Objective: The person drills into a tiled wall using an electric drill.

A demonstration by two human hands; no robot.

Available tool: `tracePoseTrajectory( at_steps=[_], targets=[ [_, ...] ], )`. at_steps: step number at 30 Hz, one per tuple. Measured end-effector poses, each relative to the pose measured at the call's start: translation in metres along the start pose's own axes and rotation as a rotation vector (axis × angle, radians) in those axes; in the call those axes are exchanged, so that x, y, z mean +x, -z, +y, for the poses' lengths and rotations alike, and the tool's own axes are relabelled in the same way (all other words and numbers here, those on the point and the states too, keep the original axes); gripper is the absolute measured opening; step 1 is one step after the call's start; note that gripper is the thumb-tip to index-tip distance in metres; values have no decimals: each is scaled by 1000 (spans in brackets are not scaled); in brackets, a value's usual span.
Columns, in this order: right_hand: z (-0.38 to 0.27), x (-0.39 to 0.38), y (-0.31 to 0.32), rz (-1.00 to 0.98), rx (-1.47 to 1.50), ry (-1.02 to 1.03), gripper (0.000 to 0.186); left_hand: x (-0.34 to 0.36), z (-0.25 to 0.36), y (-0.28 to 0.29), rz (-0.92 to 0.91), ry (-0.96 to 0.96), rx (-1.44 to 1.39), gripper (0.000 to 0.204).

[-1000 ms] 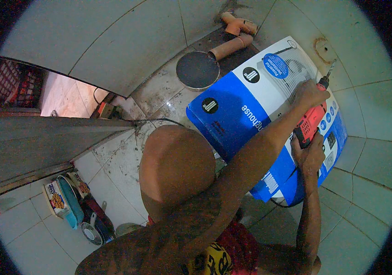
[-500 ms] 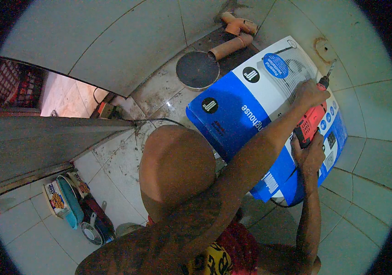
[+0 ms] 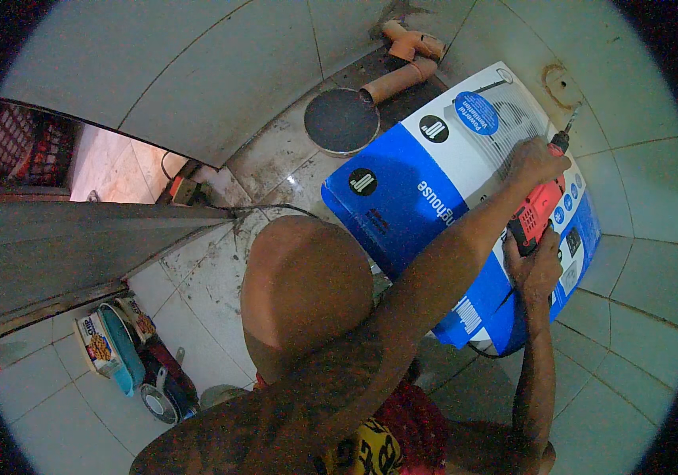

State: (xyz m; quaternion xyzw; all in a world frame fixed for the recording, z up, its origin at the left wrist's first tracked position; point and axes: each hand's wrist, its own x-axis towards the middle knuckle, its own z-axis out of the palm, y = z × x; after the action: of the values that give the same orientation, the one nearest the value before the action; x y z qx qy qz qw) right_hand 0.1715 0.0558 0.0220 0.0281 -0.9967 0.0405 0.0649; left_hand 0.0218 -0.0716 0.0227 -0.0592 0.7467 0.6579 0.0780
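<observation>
A red and black power drill (image 3: 541,207) is gripped in both of my hands. My left hand (image 3: 539,166) wraps round its front, just behind the chuck. Lower down, my right hand (image 3: 537,261) closes round the rear handle. The long drill bit (image 3: 573,117) points up and right at the tiled wall (image 3: 624,95); its tip is at the wall surface, but I cannot tell how deep. A small hole (image 3: 563,83) ringed by a brown stain sits just above the tip. Behind the drill leans a big blue and white cardboard fan box (image 3: 402,182).
Orange drain pipes (image 3: 402,79) stand in the far corner beside a round dark-topped container (image 3: 341,120). A black cord (image 3: 276,207) runs over the dirty tiled floor toward a doorway on the left. My bent knee (image 3: 303,293) fills the middle. Assorted containers (image 3: 121,348) lie lower left.
</observation>
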Motion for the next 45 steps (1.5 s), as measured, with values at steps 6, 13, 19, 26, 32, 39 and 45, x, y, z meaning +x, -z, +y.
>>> tracePoseTrajectory(
  at_steps=[6, 13, 19, 26, 32, 39, 45],
  targets=[
    [3, -1, -2, -1, -8, 9, 83, 3, 0, -2, -34, 20, 15, 68],
    [6, 0, -6, 2, -9, 21, 84, 1, 0, -6, 79, 7, -21, 55],
    [8, 0, -6, -10, -17, 5, 85, -2, 3, -4, 56, 14, -56, 55],
    [-1, 2, -2, -29, -2, -11, 84, -3, 6, 0, 82, 43, -34, 52],
    [6, 0, 2, 2, -11, 0, 84, -3, 10, -5, -1, 32, 10, 69],
    [2, -1, -2, 0, 6, 18, 82, 1, -1, -3, -8, 17, 11, 70],
    [0, 0, -1, -2, -31, 5, 80, 5, -1, -4, -13, 12, 17, 71]
  ],
)
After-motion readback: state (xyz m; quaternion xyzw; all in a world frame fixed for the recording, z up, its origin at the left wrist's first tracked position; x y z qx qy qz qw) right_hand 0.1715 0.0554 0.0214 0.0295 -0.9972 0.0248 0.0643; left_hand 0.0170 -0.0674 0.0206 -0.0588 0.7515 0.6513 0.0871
